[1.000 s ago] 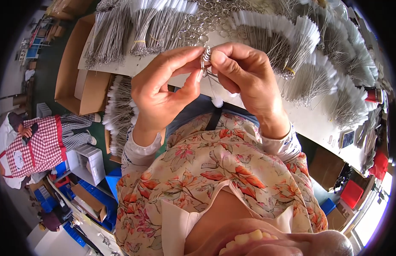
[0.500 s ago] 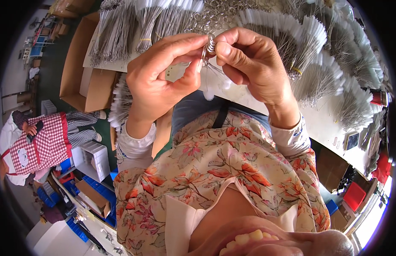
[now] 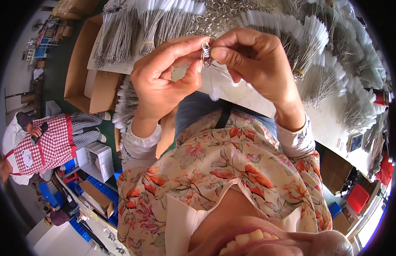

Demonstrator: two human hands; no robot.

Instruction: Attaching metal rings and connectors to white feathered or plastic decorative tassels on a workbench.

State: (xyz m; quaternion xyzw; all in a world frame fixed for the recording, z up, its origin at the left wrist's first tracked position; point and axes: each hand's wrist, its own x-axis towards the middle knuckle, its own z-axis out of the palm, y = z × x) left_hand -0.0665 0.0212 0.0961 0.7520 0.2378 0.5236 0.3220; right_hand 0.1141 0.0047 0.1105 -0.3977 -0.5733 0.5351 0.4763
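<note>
Both my hands are raised over the table's near edge, their fingertips meeting around a small metal ring (image 3: pixel 203 59). My left hand (image 3: pixel 166 70) pinches this ring between thumb and fingers. A row of shiny wire loops (image 3: pixel 206 50) sits stacked on it. Thumb and forefinger of my right hand (image 3: pixel 249 55) are closed at the right side of these loops; its fingertips partly hide what they grip. From the ring, thin wire brushes hang down, one white bristle tip (image 3: pixel 214 94) showing below my fingers.
Heaped metal rings (image 3: pixel 219 17) lie beyond my hands. Bundles of white-tipped wire brushes (image 3: pixel 155 25) stand left, with more brush bundles (image 3: pixel 309 40) at right. An open cardboard box (image 3: pixel 85 72) is beside the table (image 3: pixel 330 121). A person in a checked apron (image 3: pixel 44 145) is at far left.
My right thumb and forefinger have moved slightly down against the wire loops, which now show more fully. The hanging brushes have swung a little right. The whole view has shifted slightly.
</note>
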